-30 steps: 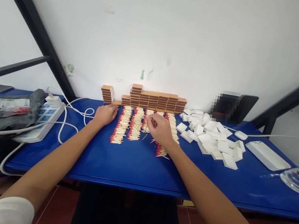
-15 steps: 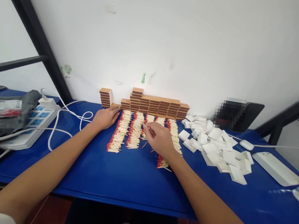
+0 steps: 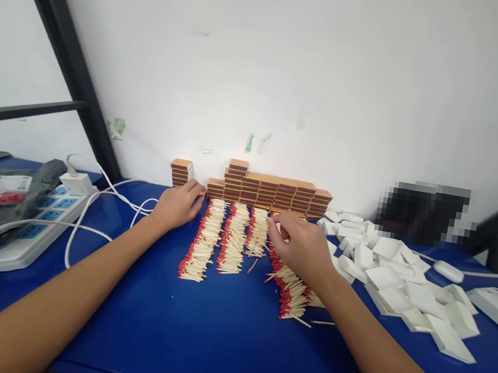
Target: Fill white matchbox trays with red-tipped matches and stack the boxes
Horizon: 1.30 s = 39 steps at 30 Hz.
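Several bands of red-tipped pale wooden matches [image 3: 205, 240] are seen in the head view, laid before a low row of stacked brown cardboard matchboxes [image 3: 271, 193]. Beside the row's left end, the left hand [image 3: 176, 205] is rested, its grip unclear. Before the row's right half, the right hand [image 3: 302, 246] is curled above matches; whether any is clamped cannot be told. Match-arranging seems underway; a light fingertip pinch would be called for.

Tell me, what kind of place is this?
Probably a simple indoor workspace, maybe at home or in a small workshop; I can't tell which. Matches and stacked matchboxes sit on a blue table, near a power strip.
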Tool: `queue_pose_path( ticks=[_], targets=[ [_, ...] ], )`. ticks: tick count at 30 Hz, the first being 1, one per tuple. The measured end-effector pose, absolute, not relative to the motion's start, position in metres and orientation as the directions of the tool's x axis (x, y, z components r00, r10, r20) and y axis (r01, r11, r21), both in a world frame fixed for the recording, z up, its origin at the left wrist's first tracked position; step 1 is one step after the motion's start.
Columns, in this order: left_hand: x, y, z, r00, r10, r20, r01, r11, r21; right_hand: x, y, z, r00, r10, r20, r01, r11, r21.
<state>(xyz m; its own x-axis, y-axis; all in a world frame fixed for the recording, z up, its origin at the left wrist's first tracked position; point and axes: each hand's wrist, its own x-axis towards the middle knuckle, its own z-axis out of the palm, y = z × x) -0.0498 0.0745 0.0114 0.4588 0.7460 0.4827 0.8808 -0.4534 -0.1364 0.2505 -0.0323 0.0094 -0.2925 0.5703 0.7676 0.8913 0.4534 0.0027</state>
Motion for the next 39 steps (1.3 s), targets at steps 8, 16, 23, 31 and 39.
queue_pose_path(
  ticks=[8, 16, 23, 31, 39],
  targets=[
    [-0.049, 0.079, 0.004, 0.498, 0.658, 0.565, 0.846, -0.512, -0.150, 0.315, -0.020, 0.035, 0.015, 0.727, 0.687, 1.000, -0.029, 0.008],
    [-0.049, 0.077, 0.003, 0.518, 0.505, 0.691, 0.794, -0.584, -0.169, 0.379, -0.016, 0.041, 0.214, 0.955, 0.204, 0.977, -0.206, -0.059],
    [-0.038, 0.065, 0.008, 0.562, 0.350, 0.749, 0.721, -0.650, -0.238, 0.371, -0.020, 0.036, 0.122, 0.992, -0.024, 0.988, -0.124, -0.091],
    [-0.028, 0.048, 0.014, 0.591, 0.213, 0.778, 0.644, -0.705, -0.296, 0.353, -0.025, 0.046, 0.242, 0.969, 0.040, 0.968, -0.244, 0.063],
    [-0.007, 0.015, 0.021, 0.657, 0.105, 0.747, 0.495, -0.807, -0.322, 0.283, -0.045, 0.052, 0.172, 0.804, 0.570, 0.975, -0.056, -0.216]
  ],
)
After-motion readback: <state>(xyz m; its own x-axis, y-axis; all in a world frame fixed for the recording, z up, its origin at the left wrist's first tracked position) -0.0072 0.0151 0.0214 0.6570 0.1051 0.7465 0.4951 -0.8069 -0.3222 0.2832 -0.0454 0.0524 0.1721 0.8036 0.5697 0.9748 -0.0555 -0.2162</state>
